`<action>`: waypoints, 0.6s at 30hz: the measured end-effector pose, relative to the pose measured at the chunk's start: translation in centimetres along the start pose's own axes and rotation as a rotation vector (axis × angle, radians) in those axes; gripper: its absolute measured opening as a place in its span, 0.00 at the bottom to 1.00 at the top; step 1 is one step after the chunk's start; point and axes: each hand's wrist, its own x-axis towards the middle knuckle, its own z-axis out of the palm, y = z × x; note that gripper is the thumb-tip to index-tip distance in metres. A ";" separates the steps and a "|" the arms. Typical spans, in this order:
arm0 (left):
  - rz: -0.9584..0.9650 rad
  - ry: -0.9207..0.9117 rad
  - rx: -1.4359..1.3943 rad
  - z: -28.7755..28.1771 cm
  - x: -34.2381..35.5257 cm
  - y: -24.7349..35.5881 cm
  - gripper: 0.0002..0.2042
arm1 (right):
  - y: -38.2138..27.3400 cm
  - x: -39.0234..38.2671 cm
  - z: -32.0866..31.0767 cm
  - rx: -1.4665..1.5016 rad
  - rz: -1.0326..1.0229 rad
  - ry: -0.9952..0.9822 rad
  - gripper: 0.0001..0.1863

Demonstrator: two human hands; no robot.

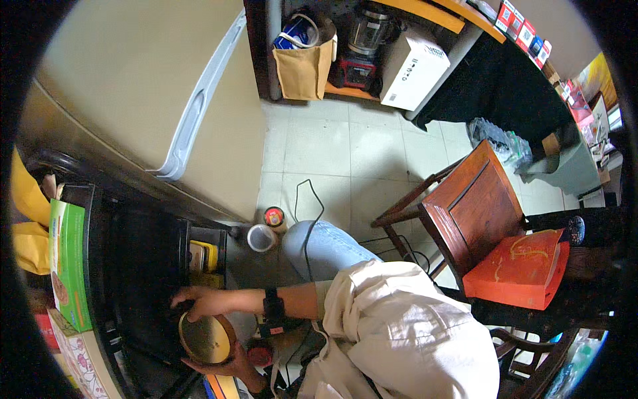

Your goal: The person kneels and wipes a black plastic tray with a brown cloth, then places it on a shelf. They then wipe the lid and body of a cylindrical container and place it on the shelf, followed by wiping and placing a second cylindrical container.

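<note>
Bowl point(205, 339): positioned right of and below the green box point(70, 272), yellowish round face toward me. My left hand point(229, 366) cups its lower edge. My right hand point(203, 302) has its thumb at the upper rim, fingers bent beyond; whether they pinch anything, I cannot tell. Support the underside fully; steady the rim with light thumb pressure. Labelling: the green box carries blurred print; the white box point(415, 70), above and well right of it, bears dark symbols.

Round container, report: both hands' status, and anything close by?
Left hand holding round container at its lower side. Right hand at its upper rim, grip unclear. Green box farther left, apart from both hands.
</note>
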 end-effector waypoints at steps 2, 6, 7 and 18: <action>0.030 -0.020 0.026 0.3 -0.2 -1.4 0.63 | 0.3 0.0 -0.3 -0.086 -0.044 0.051 0.30; 0.185 -0.073 0.018 0.8 -0.1 -3.7 0.63 | 1.2 0.3 -0.2 -0.119 -0.004 0.073 0.30; 0.151 -0.072 -0.023 0.7 -0.4 -3.8 0.63 | 1.4 0.2 -0.1 -0.050 -0.049 0.062 0.30; -0.178 0.015 -0.244 2.2 -2.8 -1.3 0.70 | 1.2 0.1 -0.2 -0.121 0.018 -0.056 0.29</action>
